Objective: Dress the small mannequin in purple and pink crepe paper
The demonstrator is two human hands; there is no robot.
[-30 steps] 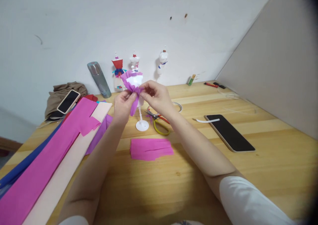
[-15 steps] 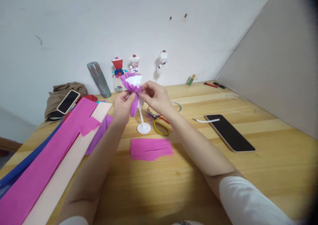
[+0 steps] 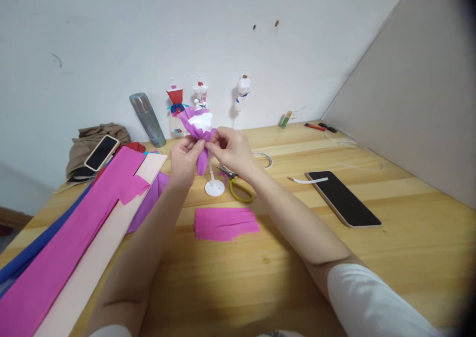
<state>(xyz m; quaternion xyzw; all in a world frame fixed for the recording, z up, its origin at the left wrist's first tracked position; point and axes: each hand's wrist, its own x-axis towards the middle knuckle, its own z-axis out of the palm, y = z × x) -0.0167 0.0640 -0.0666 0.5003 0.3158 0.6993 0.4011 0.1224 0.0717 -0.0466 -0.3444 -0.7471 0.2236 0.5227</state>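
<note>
Scissors (image 3: 232, 175) are crowding the stand (image 3: 214, 188) on its right, partly under the right forearm (image 3: 293, 223). Strips (image 3: 78, 228) are blocking left; bottle (image 3: 148, 121) and figures (image 3: 243, 86) are lining the back. Open lane's running rearward between ring (image 3: 271, 161) and phone (image 3: 344, 200); more room's lying nearside of the pink piece (image 3: 226, 224).

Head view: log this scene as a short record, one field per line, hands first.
Left hand: pinching purple material
Right hand: fingers at the same material's gathered part
Worked on: small white dress form, purple material around it
Nearer the person: flat pink piece on the wooden table
Scissors: partly hidden by the right arm
Far right: large phone, white strip across its corner
</note>
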